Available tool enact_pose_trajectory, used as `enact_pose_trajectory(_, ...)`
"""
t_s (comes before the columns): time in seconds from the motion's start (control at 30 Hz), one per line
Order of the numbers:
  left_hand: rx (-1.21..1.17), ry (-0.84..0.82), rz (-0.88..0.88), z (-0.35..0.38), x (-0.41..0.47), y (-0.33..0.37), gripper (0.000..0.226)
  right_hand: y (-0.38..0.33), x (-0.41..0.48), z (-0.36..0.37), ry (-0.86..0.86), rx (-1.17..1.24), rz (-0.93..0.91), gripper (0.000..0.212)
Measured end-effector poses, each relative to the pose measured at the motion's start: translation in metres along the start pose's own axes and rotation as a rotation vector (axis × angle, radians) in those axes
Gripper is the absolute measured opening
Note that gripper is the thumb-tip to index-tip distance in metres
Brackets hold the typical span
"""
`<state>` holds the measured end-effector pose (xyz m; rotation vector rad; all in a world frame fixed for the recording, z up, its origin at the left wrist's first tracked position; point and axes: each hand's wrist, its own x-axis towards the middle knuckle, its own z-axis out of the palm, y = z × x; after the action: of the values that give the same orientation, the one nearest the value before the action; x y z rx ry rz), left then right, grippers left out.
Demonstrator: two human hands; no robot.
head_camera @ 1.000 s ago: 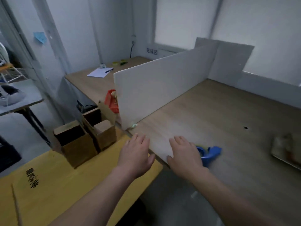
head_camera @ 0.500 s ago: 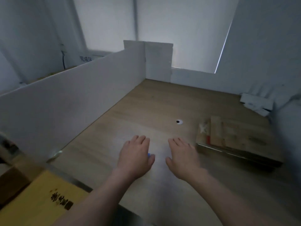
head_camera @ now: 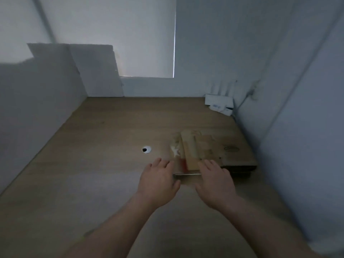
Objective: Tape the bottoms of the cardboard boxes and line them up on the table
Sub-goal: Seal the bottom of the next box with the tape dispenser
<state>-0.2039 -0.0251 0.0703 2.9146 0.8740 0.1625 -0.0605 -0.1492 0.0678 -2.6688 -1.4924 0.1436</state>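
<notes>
Reaching for the flat boxes

Both hands, left hand (head_camera: 158, 181) and right hand (head_camera: 216, 185), hover spread and empty at the near edge of the stack of flattened brown cardboard boxes (head_camera: 214, 149), right of centre on the wooden counter (head_camera: 93, 164). Whether they touch it cannot be told. Half a second earlier the stack lay off to their right. Lifting a box looks next, with no taping begun.

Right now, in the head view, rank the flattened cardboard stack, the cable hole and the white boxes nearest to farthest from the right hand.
1. Flattened cardboard stack: at the right hand.
2. Cable hole: leftward, beyond the left hand.
3. White boxes: far right corner.
</notes>
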Motion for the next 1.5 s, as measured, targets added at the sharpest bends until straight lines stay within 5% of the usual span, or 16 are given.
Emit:
enact_pose_trajectory(0.33,-0.052,-0.144,0.119,0.045,0.087,0.037,0.053,0.083,0.043,0.036,-0.142,-0.023,0.238,0.064)
enact_pose_trajectory(0.6,-0.181,-0.370,-0.016,0.088,0.163,0.084,0.074,0.181,0.103,0.056,-0.285,0.011,0.361,0.085)
enact_pose_trajectory(0.9,-0.191,-0.425,-0.110,0.140,0.206,0.106,0.083,0.240,0.139,0.083,-0.323,0.095,0.428,0.088)
enact_pose_trajectory(1.37,-0.419,-0.211,-0.194,0.099,0.172,0.095,0.081,0.208,0.098,0.039,-0.085,0.211,0.353,0.084)
enact_pose_trajectory(1.5,-0.572,-0.024,-0.160,0.066,0.135,0.082,0.047,0.168,0.065,0.017,0.116,0.315,0.270,0.054)
